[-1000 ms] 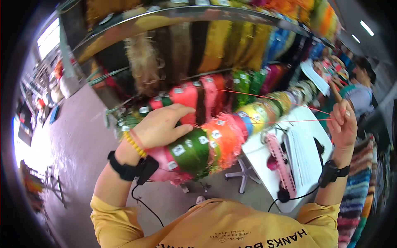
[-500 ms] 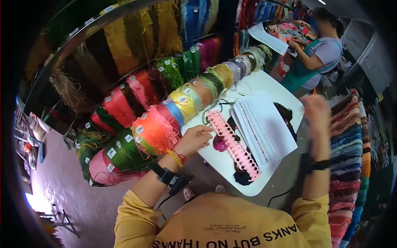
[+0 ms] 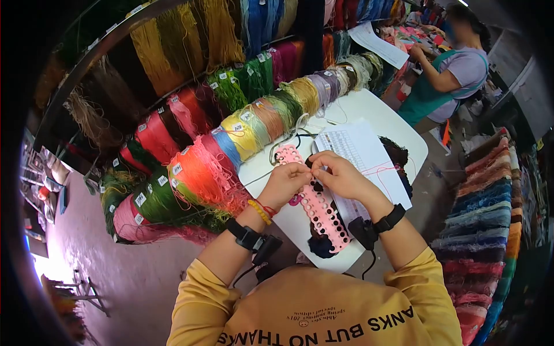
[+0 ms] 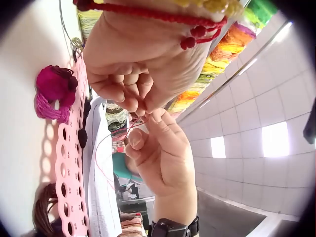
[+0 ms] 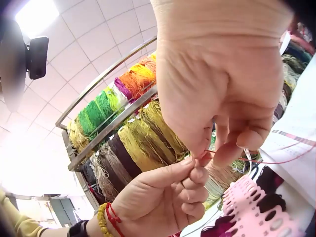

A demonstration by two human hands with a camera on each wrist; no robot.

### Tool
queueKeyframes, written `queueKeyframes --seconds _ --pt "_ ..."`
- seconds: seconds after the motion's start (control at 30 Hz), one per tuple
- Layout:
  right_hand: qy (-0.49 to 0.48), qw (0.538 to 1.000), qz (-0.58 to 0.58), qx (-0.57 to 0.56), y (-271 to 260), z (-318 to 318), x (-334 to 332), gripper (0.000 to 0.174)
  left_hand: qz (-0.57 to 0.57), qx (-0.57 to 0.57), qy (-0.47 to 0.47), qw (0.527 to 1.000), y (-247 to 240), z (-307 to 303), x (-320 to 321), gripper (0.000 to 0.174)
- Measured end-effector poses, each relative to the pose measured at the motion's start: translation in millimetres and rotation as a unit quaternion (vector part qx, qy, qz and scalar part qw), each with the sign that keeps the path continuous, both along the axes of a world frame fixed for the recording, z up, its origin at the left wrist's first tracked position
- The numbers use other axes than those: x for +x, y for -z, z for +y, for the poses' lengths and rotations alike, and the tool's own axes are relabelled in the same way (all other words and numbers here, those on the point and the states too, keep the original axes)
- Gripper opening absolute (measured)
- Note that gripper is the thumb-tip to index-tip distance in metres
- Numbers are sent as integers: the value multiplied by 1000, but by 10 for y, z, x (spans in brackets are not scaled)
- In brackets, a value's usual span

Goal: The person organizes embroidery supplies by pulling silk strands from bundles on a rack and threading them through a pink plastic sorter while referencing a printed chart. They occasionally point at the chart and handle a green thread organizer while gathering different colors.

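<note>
My left hand and right hand meet fingertip to fingertip above a pink perforated strip. Between them they pinch a thin red thread, whose loose length trails from the right fingers over white printed sheets. In the left wrist view, the other fingers of both hands are curled inward. Numbers mark the holes of the strip, and dark thread is looped through some of them. A magenta thread bundle lies beside it, and a dark one at its near end.
A white table carries the strip and sheets. Labelled skeins wrap a long bar on the left, with hanging skeins behind. More skeins hang at the right. A person in a green apron stands beyond the table.
The right hand, earlier raised at the right with red thread stretched from the skeins, has come down to the left hand. The left hand has left the skeins and moved right, over the strip.
</note>
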State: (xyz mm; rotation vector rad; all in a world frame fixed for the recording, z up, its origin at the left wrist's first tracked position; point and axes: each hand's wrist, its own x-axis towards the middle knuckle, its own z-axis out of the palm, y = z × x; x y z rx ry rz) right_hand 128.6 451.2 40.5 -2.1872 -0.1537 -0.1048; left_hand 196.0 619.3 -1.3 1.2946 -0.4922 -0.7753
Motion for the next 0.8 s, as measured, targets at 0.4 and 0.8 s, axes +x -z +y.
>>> queueKeyframes --seconds 0.4,0.8 --pt "3 997 45 -69 79 28 32 10 9 11 -27 1000 4 46 -69 22" --pt "-27 986 -99 -130 37 54 30 12 110 -1 -28 994 11 14 -145 8"
